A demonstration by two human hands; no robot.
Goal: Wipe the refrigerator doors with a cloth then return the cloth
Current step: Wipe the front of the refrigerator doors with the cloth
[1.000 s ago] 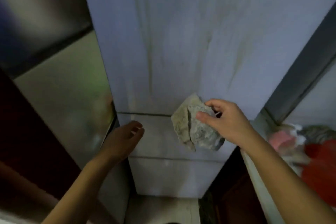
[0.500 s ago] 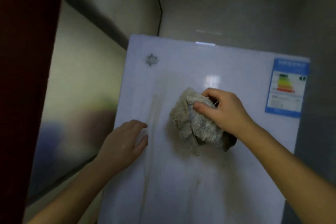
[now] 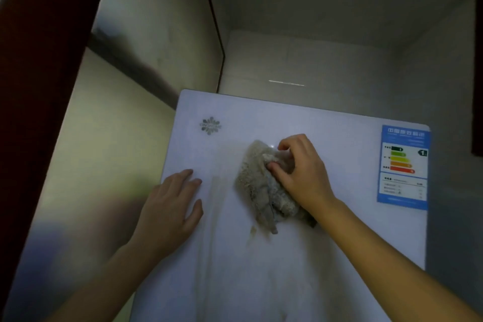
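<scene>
The white refrigerator door (image 3: 326, 256) fills the lower middle of the head view, its top edge in sight. A crumpled grey-beige cloth (image 3: 258, 191) is pressed against the upper part of the door. My right hand (image 3: 300, 172) is shut on the cloth, fingers bunched into its top. My left hand (image 3: 170, 206) lies flat and open on the door's left edge, a little left of the cloth. Faint wet streaks run down the door below the cloth.
A blue energy label (image 3: 402, 167) is stuck at the door's upper right, and a small flower logo (image 3: 210, 125) sits at the upper left. A glossy wall (image 3: 109, 138) stands close on the left, a grey wall (image 3: 452, 191) on the right.
The view has swung up from the lower doors to the top door. My right hand has carried the cloth up the door, and my left hand now rests flat on the upper door.
</scene>
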